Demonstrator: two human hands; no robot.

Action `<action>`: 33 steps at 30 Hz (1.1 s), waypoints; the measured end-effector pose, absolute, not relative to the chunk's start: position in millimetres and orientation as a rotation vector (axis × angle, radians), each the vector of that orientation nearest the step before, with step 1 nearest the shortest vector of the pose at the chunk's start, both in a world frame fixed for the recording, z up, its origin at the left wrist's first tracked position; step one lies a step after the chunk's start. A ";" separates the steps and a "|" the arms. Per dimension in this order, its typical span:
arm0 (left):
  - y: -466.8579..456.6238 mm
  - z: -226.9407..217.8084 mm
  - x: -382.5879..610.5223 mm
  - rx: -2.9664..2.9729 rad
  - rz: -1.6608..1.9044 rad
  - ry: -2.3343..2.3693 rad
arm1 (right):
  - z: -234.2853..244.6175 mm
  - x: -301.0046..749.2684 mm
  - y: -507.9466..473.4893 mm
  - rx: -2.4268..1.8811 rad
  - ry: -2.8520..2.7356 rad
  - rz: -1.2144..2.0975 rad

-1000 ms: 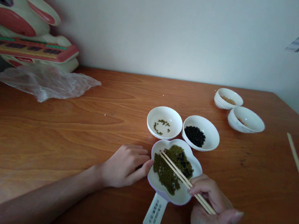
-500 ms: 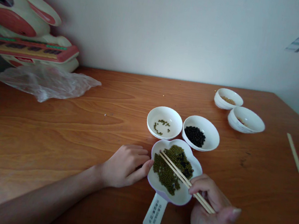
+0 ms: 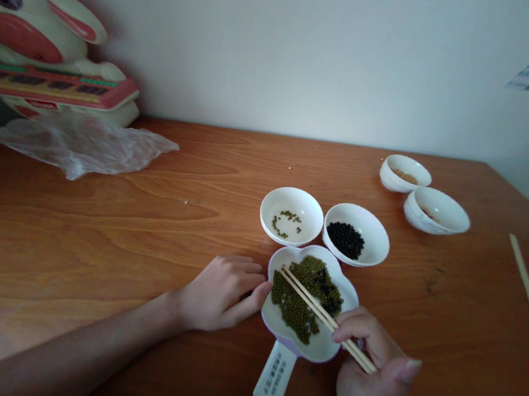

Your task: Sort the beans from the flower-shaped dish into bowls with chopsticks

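Observation:
A white flower-shaped dish (image 3: 326, 349) with a lilac edge and a labelled handle (image 3: 274, 378) holds many green beans (image 3: 292, 305) and some black beans (image 3: 327, 291). At its left rim, my left hand (image 3: 225, 293) rests on the table, thumb and fingers closed on the edge. My right hand (image 3: 373, 371) grips a pair of wooden chopsticks (image 3: 313, 305), slanting over the dish with their tips down at the green beans on the left. Behind the dish stand a white bowl (image 3: 293, 198) with a few green beans and another bowl (image 3: 376, 239) with black beans.
Two more white bowls stand at the back right, one (image 3: 406, 161) with yellowish grains, one (image 3: 452, 216) with a few reddish bits. A pale stick (image 3: 524, 271) lies at far right. A clear plastic bag (image 3: 86, 145) and a toy keyboard (image 3: 54, 89) are at back left.
The chopsticks and my right hand have shifted very slightly to the left, and the right thumb sits a little lower. My left hand and the dish look the same.

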State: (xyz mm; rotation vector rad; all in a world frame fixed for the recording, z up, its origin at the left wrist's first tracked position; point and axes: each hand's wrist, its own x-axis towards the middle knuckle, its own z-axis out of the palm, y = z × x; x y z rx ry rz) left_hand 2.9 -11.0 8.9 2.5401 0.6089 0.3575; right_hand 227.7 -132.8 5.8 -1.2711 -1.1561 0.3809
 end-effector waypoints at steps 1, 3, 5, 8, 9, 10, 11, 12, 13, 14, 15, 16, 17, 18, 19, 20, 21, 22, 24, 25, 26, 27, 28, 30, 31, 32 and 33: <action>-11.0 9.1 2.9 2.540 0.356 0.609 | 5.5 227.9 -133.0 -1.268 -1.155 0.377; -11.3 9.2 2.7 2.540 0.356 0.606 | 5.5 228.3 -133.5 -1.266 -1.149 0.368; -11.8 9.2 2.2 2.539 0.355 0.605 | 6.3 228.1 -134.0 -1.266 -1.147 0.371; -12.5 9.0 1.4 2.532 0.349 0.605 | 7.9 226.7 -134.3 -1.233 -1.153 0.397; -12.6 9.0 1.3 2.530 0.348 0.607 | 8.1 226.2 -134.2 -1.218 -1.154 0.405; -12.7 9.0 1.2 2.528 0.347 0.608 | 8.2 225.8 -134.1 -1.208 -1.152 0.407; -12.7 8.9 1.1 2.528 0.347 0.609 | 8.0 225.5 -134.0 -1.203 -1.150 0.407; -12.7 8.8 1.0 2.528 0.345 0.616 | 7.7 225.4 -133.8 -1.205 -1.148 0.408; -12.7 8.6 1.0 2.527 0.345 0.607 | 7.2 225.6 -133.7 -1.212 -1.147 0.409; -12.7 8.4 1.0 2.527 0.345 0.606 | 6.6 226.0 -133.6 -1.219 -1.147 0.410; -12.7 8.2 1.0 2.528 0.346 0.605 | 5.9 226.6 -133.6 -1.224 -1.149 0.411; -12.6 8.0 1.1 2.530 0.347 0.604 | 5.3 227.2 -133.6 -1.228 -1.153 0.409; -12.6 7.8 1.3 2.532 0.348 0.607 | 4.6 227.9 -133.6 -1.230 -1.156 0.404; -12.5 7.8 1.5 2.533 0.349 0.608 | 4.1 228.5 -133.6 -1.234 -1.158 0.399; -12.4 7.9 1.7 2.534 0.349 0.608 | 3.6 228.9 -133.6 -1.236 -1.156 0.395; -12.3 8.0 1.9 2.532 0.350 0.608 | 3.2 229.1 -133.7 -1.239 -1.151 0.393; -12.3 8.2 2.1 2.529 0.351 0.607 | 2.9 229.1 -133.9 -1.243 -1.145 0.393; -12.2 8.3 2.3 2.524 0.353 0.604 | 2.6 229.1 -134.0 -1.246 -1.138 0.392; -12.1 8.5 2.3 2.517 0.357 0.603 | 2.1 228.8 -134.4 -1.244 -1.127 0.392; -12.2 8.4 2.1 2.516 0.358 0.602 | 1.7 228.8 -134.5 -1.237 -1.125 0.390; -12.3 8.3 1.9 2.518 0.357 0.602 | 1.2 228.9 -134.7 -1.230 -1.125 0.390; -12.5 8.1 1.6 2.519 0.356 0.601 | 0.7 229.2 -134.9 -1.219 -1.125 0.388; -12.7 7.9 1.3 2.521 0.356 0.602 | 0.0 229.4 -135.1 -1.210 -1.127 0.386; -13.1 7.8 1.0 2.522 0.357 0.606 | -1.2 230.0 -135.7 -1.200 -1.133 0.372; -13.2 7.8 1.0 2.521 0.359 0.607 | -1.6 230.2 -136.0 -1.194 -1.136 0.363; -13.2 8.0 1.2 2.520 0.363 0.606 | -1.8 230.3 -136.3 -1.187 -1.142 0.355; -13.1 8.1 1.5 2.519 0.365 0.600 | -1.8 230.3 -136.7 -1.177 -1.145 0.348</action>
